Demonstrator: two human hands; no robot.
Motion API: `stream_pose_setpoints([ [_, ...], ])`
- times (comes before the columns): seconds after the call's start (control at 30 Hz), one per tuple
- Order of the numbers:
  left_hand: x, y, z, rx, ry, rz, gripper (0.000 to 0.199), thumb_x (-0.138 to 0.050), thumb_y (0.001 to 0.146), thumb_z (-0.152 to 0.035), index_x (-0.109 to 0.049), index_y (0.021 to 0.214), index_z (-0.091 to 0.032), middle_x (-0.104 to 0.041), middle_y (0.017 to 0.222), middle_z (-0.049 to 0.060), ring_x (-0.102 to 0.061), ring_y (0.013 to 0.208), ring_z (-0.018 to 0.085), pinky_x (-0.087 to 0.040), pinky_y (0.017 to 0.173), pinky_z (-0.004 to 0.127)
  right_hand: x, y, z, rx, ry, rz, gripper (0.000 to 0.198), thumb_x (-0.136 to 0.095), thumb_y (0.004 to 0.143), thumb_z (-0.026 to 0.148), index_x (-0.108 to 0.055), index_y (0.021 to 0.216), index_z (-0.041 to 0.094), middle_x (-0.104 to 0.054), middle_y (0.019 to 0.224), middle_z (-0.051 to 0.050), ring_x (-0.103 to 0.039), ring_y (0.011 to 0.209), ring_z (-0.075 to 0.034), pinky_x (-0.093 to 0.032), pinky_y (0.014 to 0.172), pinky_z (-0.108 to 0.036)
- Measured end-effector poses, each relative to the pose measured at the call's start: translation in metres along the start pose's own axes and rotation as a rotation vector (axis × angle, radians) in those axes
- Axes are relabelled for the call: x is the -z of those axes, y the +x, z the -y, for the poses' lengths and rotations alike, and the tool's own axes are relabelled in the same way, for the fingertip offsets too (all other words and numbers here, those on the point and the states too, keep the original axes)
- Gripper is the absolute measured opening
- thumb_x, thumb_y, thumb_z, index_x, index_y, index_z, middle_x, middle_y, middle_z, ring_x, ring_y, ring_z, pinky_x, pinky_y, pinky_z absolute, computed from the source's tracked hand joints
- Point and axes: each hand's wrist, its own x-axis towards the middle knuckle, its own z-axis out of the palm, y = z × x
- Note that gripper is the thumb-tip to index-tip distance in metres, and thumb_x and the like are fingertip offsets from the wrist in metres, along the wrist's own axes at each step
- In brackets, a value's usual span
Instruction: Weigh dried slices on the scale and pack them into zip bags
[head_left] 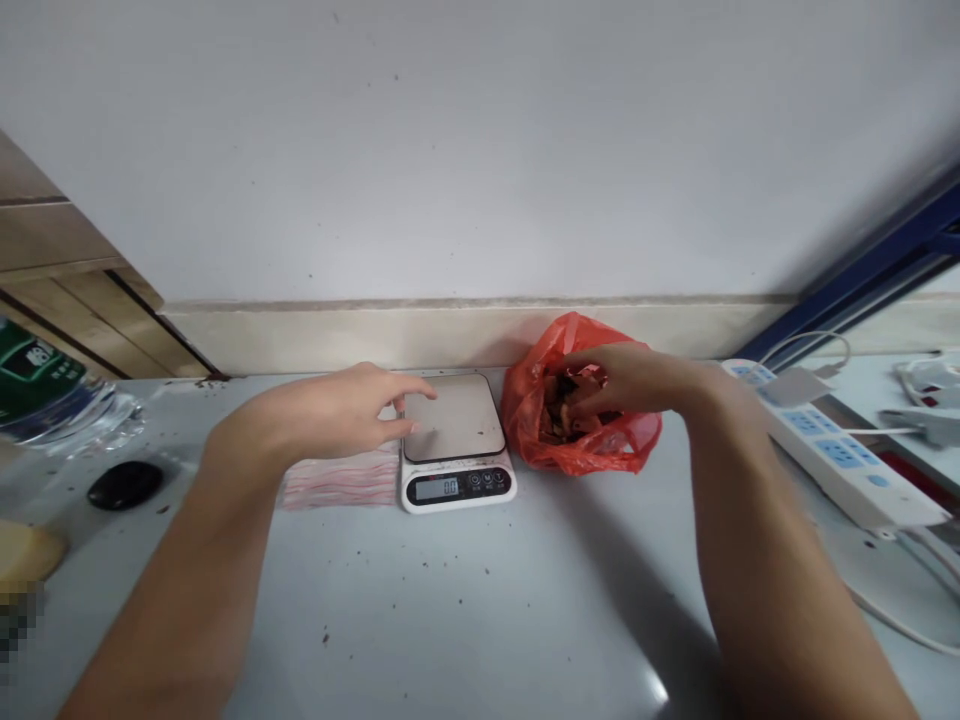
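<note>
A white kitchen scale [454, 415] stands against the wall, and its display reads 0.0. My left hand [349, 408] hovers at the scale's left edge, thumb and forefinger apart with nothing between them. Partly under that hand lies a stack of clear plastic bags [341, 482] with red-pink stripes. Right of the scale sits an open red plastic bag [585, 452] holding brown, dried-looking pieces [556, 412] whose kind I cannot make out. My right hand [619, 378] reaches into its mouth, thumb and forefinger spread over the pieces; its other fingers are partly hidden.
On the right lie a white power strip [840, 445], a charger [806, 383] and cables. A black oval object [125, 485] and a large clear bottle with a green label [37, 375] are at the left. Dark crumbs dot the grey tabletop [420, 620]. A wall rises behind.
</note>
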Motion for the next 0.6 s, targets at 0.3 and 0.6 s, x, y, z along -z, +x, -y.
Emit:
stream_pose_setpoints([
  [0.3, -0.001, -0.001, 0.0, 0.014, 0.011, 0.009, 0.057, -0.049, 0.097, -0.044, -0.053, 0.152, -0.035, -0.059, 0.154, 0.004, -0.062, 0.13, 0.027, -0.048, 0.107, 0.04, -0.002, -0.003, 0.019, -0.067, -0.102, 0.023, 0.057, -0.068, 0.068, 0.014, -0.073, 0.124, 0.025, -0.078, 0.103, -0.005, -0.073, 0.092, -0.025, -0.053, 0.07, -0.029],
  [0.6, 0.003, -0.005, -0.006, 0.055, 0.015, 0.023, 0.057, -0.046, 0.099, -0.045, -0.051, 0.154, -0.033, -0.058, 0.155, 0.005, -0.062, 0.131, 0.026, -0.047, 0.106, 0.037, 0.014, -0.007, -0.004, -0.017, 0.012, -0.121, 0.037, -0.063, 0.07, 0.014, -0.078, 0.102, 0.025, -0.078, 0.094, -0.001, -0.069, 0.083, -0.022, -0.051, 0.071, -0.029],
])
